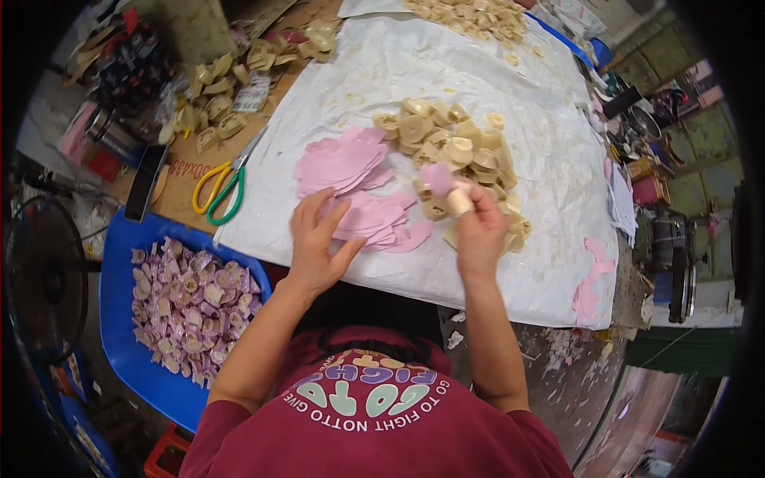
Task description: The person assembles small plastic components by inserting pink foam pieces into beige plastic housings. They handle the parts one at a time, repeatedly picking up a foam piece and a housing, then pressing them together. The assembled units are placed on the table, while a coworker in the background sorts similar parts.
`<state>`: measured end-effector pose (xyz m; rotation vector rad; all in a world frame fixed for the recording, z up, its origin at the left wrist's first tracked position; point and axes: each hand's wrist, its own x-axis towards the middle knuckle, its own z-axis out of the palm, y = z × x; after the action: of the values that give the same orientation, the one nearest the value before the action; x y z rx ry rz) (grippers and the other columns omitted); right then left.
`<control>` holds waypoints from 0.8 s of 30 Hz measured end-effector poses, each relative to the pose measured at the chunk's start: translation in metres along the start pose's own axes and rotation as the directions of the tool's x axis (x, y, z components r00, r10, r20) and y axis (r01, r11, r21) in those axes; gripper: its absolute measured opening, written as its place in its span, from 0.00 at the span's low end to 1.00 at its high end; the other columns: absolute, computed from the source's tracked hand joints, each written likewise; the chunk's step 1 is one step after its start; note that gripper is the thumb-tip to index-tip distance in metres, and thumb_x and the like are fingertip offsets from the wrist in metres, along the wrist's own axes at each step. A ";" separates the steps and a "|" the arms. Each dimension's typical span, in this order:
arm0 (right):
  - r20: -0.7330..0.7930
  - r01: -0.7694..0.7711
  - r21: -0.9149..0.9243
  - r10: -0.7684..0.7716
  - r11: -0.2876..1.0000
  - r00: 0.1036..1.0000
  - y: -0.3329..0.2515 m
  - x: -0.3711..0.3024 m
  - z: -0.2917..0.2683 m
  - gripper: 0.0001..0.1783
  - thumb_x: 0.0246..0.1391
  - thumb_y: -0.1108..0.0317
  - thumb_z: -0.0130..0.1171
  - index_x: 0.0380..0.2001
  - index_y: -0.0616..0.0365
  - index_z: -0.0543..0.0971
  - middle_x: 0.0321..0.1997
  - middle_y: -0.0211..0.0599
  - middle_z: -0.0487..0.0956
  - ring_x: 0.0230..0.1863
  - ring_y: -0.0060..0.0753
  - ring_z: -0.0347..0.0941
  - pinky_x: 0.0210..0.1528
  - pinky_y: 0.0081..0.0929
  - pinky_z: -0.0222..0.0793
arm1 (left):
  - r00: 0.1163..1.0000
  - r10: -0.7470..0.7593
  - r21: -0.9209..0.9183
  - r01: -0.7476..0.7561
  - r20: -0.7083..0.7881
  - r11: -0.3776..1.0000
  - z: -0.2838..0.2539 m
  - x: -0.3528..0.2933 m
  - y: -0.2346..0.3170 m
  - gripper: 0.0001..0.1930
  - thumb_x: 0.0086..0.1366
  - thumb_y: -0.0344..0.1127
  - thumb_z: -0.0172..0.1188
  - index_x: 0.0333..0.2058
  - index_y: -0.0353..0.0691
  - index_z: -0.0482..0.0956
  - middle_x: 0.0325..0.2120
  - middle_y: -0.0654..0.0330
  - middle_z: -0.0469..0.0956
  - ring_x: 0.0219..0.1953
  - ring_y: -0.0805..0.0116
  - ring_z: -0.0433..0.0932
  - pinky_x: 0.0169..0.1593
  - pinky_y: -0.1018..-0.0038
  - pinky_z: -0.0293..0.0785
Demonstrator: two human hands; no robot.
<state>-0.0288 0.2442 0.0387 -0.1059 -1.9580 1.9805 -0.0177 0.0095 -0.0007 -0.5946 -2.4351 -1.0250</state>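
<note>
My left hand [317,247] lies at the near edge of a loose stack of pink cut sheet pieces [370,219], its fingers apart and fingertips touching the pieces. A second stack of pink pieces [339,159] overlaps it on the far side. My right hand [482,239] pinches a cream block shaped like a shoe heel [460,202]. A small pink piece [437,180] sits at the far end of that block, slightly blurred. Just beyond this hand is a heap of similar cream heels [458,143], partly hidden by it.
Scissors [227,182] with yellow and green handles lie left of the stacks, near a phone [147,182]. A blue basin [119,319] of pink-purple wrapped blocks stands below left. Pink scraps [591,283] hang near the right edge of the white sheet [550,159]. More cream blocks [478,20] lie far off.
</note>
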 end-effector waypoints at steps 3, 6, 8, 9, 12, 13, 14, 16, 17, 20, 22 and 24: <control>0.131 0.347 -0.300 -0.322 0.888 0.938 0.000 -0.027 0.015 0.12 0.48 0.78 0.59 0.39 0.62 0.80 0.45 0.39 0.79 0.48 0.40 0.74 0.52 0.35 0.68 | 0.999 -0.050 -0.081 0.051 0.018 0.995 0.001 0.003 0.026 0.27 0.50 0.34 0.70 0.51 0.36 0.75 0.57 0.47 0.65 0.57 0.53 0.67 0.59 0.64 0.62; 0.352 0.528 -0.359 -0.413 0.770 0.840 -0.006 -0.048 0.034 0.15 0.43 0.79 0.58 0.39 0.62 0.78 0.47 0.46 0.77 0.47 0.51 0.72 0.51 0.41 0.69 | 0.904 -0.389 -0.667 0.401 0.178 0.627 0.010 0.006 0.045 0.22 0.60 0.34 0.64 0.51 0.31 0.75 0.53 0.50 0.71 0.54 0.60 0.71 0.57 0.65 0.66; 0.349 0.521 -0.487 -0.391 0.701 0.852 -0.004 -0.049 0.020 0.18 0.42 0.79 0.57 0.42 0.62 0.76 0.49 0.48 0.76 0.47 0.52 0.73 0.50 0.43 0.69 | 0.825 -0.462 -0.761 0.519 0.326 0.389 0.005 0.010 0.043 0.20 0.64 0.34 0.60 0.51 0.27 0.74 0.50 0.51 0.75 0.50 0.65 0.75 0.55 0.67 0.70; 0.356 0.518 -0.539 -0.378 0.664 0.855 -0.003 -0.049 0.014 0.20 0.41 0.79 0.56 0.43 0.62 0.75 0.50 0.49 0.76 0.47 0.53 0.73 0.49 0.44 0.69 | 0.759 -0.564 -0.785 0.550 0.326 0.285 0.005 0.007 0.043 0.20 0.66 0.36 0.59 0.51 0.27 0.74 0.46 0.51 0.78 0.45 0.64 0.79 0.48 0.68 0.78; 0.225 0.266 -0.847 -0.143 0.460 0.964 -0.001 -0.038 -0.030 0.22 0.43 0.78 0.55 0.47 0.64 0.73 0.49 0.50 0.75 0.44 0.52 0.75 0.44 0.44 0.72 | 0.659 -0.605 -0.802 0.595 0.447 0.056 -0.007 0.019 0.048 0.22 0.65 0.37 0.60 0.51 0.27 0.73 0.47 0.49 0.77 0.43 0.63 0.80 0.40 0.70 0.84; 0.263 0.268 -0.885 -0.064 0.380 0.963 0.003 -0.035 -0.035 0.23 0.44 0.77 0.55 0.47 0.65 0.72 0.49 0.50 0.75 0.42 0.52 0.76 0.42 0.44 0.73 | 0.624 -0.619 -0.790 0.613 0.478 0.008 -0.008 0.023 0.051 0.21 0.65 0.36 0.59 0.51 0.26 0.72 0.47 0.48 0.77 0.43 0.61 0.80 0.38 0.69 0.85; 0.294 0.276 -0.914 0.018 0.297 0.956 0.007 -0.031 -0.038 0.23 0.44 0.77 0.55 0.48 0.66 0.71 0.49 0.49 0.74 0.41 0.51 0.77 0.40 0.43 0.74 | 0.627 -0.604 -0.797 0.604 0.492 -0.022 -0.007 0.028 0.056 0.21 0.64 0.35 0.59 0.51 0.26 0.72 0.47 0.48 0.76 0.44 0.61 0.80 0.38 0.69 0.85; 0.309 0.274 -0.934 0.133 0.231 0.942 0.002 -0.027 -0.037 0.24 0.44 0.78 0.55 0.48 0.66 0.71 0.51 0.49 0.73 0.39 0.51 0.77 0.38 0.43 0.75 | 0.636 -0.580 -0.812 0.578 0.509 -0.079 -0.005 0.034 0.064 0.20 0.64 0.33 0.59 0.51 0.25 0.72 0.47 0.46 0.76 0.44 0.60 0.80 0.39 0.69 0.85; 0.298 0.253 -0.935 0.164 0.248 0.940 -0.006 -0.026 -0.038 0.24 0.43 0.79 0.54 0.48 0.65 0.72 0.53 0.49 0.72 0.39 0.51 0.78 0.38 0.44 0.75 | 0.634 -0.580 -0.820 0.562 0.511 -0.109 -0.005 0.035 0.064 0.20 0.64 0.33 0.58 0.50 0.25 0.72 0.48 0.46 0.76 0.45 0.59 0.80 0.42 0.68 0.84; 0.356 0.310 -0.886 0.079 0.345 0.931 -0.004 -0.035 -0.048 0.22 0.45 0.78 0.55 0.47 0.62 0.73 0.52 0.49 0.72 0.39 0.51 0.78 0.38 0.43 0.76 | 0.633 -0.581 -0.841 0.505 0.512 -0.192 -0.004 0.033 0.059 0.19 0.64 0.31 0.57 0.49 0.24 0.72 0.48 0.43 0.75 0.49 0.56 0.78 0.49 0.68 0.82; 0.400 0.375 -0.843 -0.017 0.385 0.916 -0.001 -0.051 -0.057 0.20 0.46 0.77 0.55 0.47 0.59 0.73 0.51 0.48 0.72 0.39 0.51 0.78 0.38 0.42 0.76 | 0.637 -0.573 -0.850 0.464 0.516 -0.250 -0.002 0.031 0.053 0.18 0.64 0.31 0.56 0.49 0.24 0.72 0.48 0.42 0.75 0.53 0.54 0.75 0.54 0.67 0.79; 0.427 0.427 -0.815 -0.092 0.391 0.900 -0.002 -0.065 -0.063 0.20 0.47 0.77 0.55 0.46 0.56 0.74 0.52 0.48 0.72 0.39 0.52 0.78 0.38 0.43 0.76 | 0.657 -0.540 -0.849 0.440 0.526 -0.293 -0.002 0.030 0.052 0.18 0.66 0.31 0.54 0.50 0.25 0.71 0.49 0.42 0.74 0.54 0.54 0.74 0.56 0.66 0.77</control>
<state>0.0506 0.2848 0.0258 0.2811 -2.8241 0.5389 -0.0138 0.0473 0.0454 0.3462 -1.1992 -3.1891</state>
